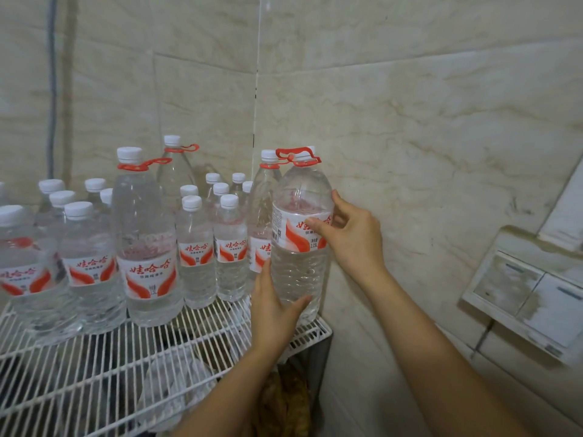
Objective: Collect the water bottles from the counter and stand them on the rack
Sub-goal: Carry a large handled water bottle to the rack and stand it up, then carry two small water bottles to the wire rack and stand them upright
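A large clear water bottle (299,260) with a white cap and red carry handle stands upright at the right end of the white wire rack (94,367). My left hand (274,313) grips its lower part, thumb across the front. My right hand (353,238) holds its right side at the red-and-white label. Right behind it stands another large bottle (260,216). Several small bottles (230,247) and two more large bottles (146,241) fill the rack to the left.
Tiled walls (410,121) meet in a corner just behind the rack. A white wall-mounted box (520,294) sticks out at the right. Bags and other items lie on a lower level under the wire shelf (176,383).
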A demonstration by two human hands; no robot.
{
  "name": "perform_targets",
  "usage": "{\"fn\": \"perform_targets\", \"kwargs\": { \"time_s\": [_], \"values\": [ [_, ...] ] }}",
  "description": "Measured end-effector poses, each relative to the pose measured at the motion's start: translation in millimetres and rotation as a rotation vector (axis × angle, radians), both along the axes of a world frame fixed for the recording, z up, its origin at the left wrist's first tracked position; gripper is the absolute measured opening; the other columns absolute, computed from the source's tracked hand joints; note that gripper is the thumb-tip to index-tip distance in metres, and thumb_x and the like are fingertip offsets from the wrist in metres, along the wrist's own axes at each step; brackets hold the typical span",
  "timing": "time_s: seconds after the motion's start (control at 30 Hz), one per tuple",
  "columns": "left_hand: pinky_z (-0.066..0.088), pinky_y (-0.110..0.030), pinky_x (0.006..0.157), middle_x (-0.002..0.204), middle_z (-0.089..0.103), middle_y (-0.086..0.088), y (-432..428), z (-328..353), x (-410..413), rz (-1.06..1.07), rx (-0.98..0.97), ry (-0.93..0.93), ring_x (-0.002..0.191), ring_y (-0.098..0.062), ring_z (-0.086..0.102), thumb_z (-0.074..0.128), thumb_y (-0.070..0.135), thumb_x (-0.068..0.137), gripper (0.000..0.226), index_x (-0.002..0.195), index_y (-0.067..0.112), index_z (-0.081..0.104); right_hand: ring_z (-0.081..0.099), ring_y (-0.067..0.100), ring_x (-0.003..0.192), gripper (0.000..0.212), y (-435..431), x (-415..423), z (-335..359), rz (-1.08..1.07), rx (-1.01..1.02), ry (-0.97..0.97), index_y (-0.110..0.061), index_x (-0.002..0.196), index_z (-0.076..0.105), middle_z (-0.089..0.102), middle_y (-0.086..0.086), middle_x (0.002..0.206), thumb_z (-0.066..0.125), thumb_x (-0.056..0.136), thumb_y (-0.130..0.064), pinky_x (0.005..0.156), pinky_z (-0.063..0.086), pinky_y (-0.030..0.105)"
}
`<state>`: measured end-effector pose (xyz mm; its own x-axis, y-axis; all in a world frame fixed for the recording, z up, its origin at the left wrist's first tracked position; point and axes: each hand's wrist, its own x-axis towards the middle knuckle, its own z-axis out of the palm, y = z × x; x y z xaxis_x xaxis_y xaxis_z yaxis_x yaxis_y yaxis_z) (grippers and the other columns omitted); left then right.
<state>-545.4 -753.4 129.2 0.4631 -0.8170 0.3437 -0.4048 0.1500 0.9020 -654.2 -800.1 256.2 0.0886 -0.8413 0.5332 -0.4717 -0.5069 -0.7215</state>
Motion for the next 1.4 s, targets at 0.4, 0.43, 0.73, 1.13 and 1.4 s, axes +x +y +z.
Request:
{"fn": "perform_targets", "kwargs": {
  "time_s": [0.4,0.43,0.73,1.13,1.4],
  "values": [
    [0.038,-0.039,0.108,0.145,0.038,0.012,15.0,15.6,29.3,-0.079,0.065,-0.047,0.13,-0.009,0.038,0.063,0.048,0.084,0.072,0.145,0.03,0.028,0.054,0.014,0.116,0.054,39.3,7.5,-12.8,-0.065,-0.177,0.02,-0.02,0.138,0.048,0.052,-0.003,0.133,0.064,0.089,-0.036,0.094,0.051,0.035],
    [0.038,-0.041,0.108,0.146,0.038,0.01,19.9,14.2,36.7,-0.053,0.077,-0.061,0.131,-0.011,0.039,0.061,0.048,0.085,0.069,0.144,0.03,0.031,0.053,0.012,0.115,0.051,45.4,12.3,-16.0,-0.036,-0.208,0.025,-0.018,0.136,0.049,0.051,-0.003,0.131,0.063,0.09,-0.034,0.092,0.051,0.03],
    [0.041,-0.027,0.099,0.131,0.055,0.003,131.9,0.0,141.0,0.283,0.197,-0.219,0.12,-0.012,0.05,0.058,0.034,0.091,0.043,0.131,0.02,0.052,0.04,0.013,0.13,0.052,79.1,123.5,-82.0,0.408,0.015,0.331,-0.017,0.142,0.042,0.046,-0.001,0.141,0.053,0.095,-0.035,0.108,0.033,0.028],
    [0.037,-0.032,0.102,0.138,0.046,-0.003,437.5,-36.4,299.7,0.805,0.583,-0.362,0.127,-0.021,0.042,0.044,0.039,0.097,0.044,0.135,0.017,0.047,0.033,0.02,0.135,0.056,308.9,319.5,-126.5,0.951,-0.132,0.716,-0.017,0.146,0.033,0.04,0.001,0.145,0.042,0.098,-0.045,0.111,0.03,0.036],
    [0.044,-0.039,0.096,0.136,0.043,-0.005,677.8,-75.8,343.6,0.96,0.956,-0.329,0.123,-0.025,0.04,0.037,0.041,0.098,0.045,0.137,0.018,0.041,0.032,0.026,0.134,0.054,539.3,426.0,-172.5,1.207,-0.223,0.994,-0.014,0.144,0.033,0.038,0.006,0.146,0.04,0.099,-0.043,0.106,0.03,0.044]
  ]
}}
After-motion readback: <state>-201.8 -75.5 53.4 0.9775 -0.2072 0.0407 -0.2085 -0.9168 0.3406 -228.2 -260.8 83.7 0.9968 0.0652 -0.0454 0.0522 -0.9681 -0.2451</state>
